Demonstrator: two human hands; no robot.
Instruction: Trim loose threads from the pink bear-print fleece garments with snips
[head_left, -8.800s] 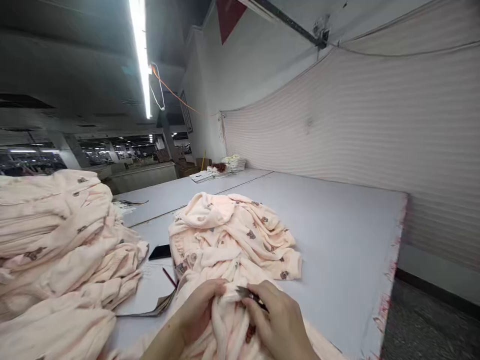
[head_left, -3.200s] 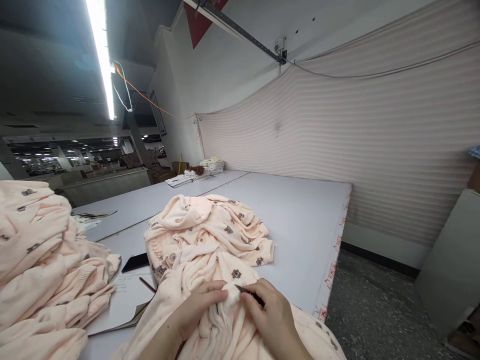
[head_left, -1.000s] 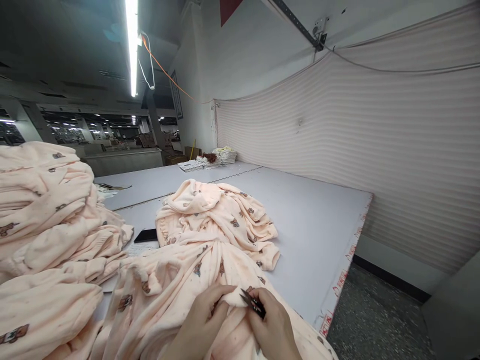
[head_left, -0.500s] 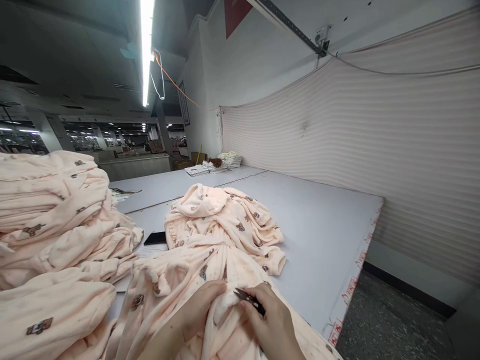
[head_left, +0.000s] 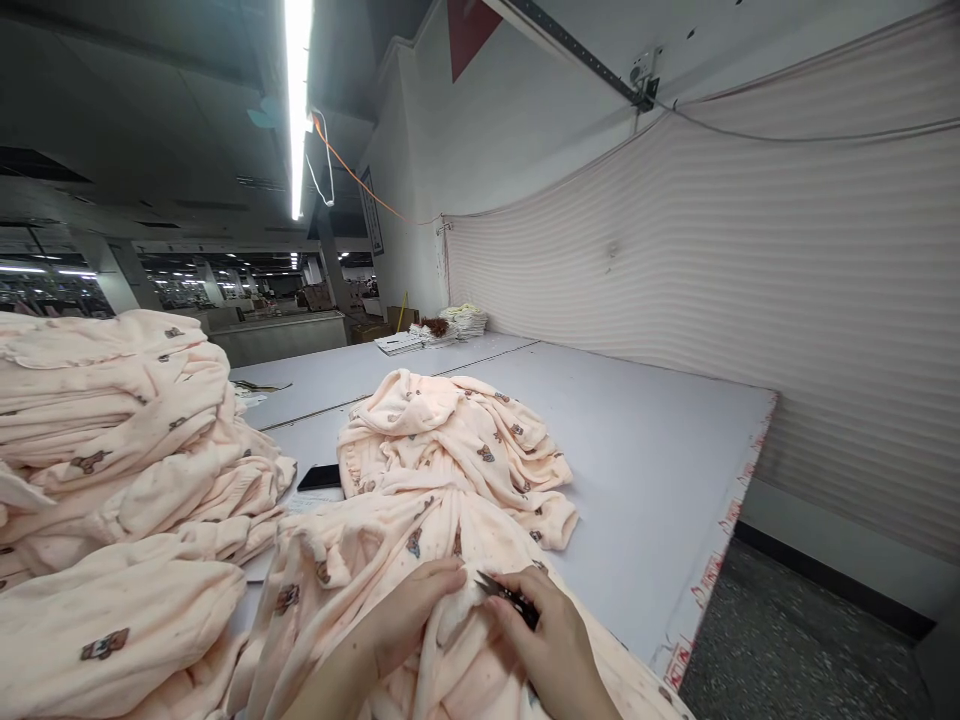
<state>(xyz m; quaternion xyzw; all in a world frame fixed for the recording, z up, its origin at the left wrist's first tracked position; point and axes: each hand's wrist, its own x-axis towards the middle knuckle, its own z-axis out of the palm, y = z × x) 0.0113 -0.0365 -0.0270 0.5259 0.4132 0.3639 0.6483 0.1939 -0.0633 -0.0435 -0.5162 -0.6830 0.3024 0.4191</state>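
A peach fleece garment (head_left: 352, 560) printed with small brown bears lies bunched in front of me on the white table (head_left: 645, 470). My left hand (head_left: 409, 615) is closed on a fold of that fleece, pinching it up. My right hand (head_left: 551, 645) is closed on small dark thread snips (head_left: 504, 592), their tips touching the pinched fold. Behind the hands, a second crumpled garment (head_left: 457, 440) of the same fabric sits on the table.
A tall stack of the same peach garments (head_left: 112, 440) fills the left side. A black phone (head_left: 320, 477) lies on paper between the piles. The table's right edge (head_left: 720, 560) drops to a speckled floor. Striped fabric (head_left: 750, 300) hangs along the wall; stacked goods (head_left: 450, 325) sit far back.
Over the last seconds the garment was spread out more to the left. My hands stay together on the fold with the snips; only the view has shifted slightly.
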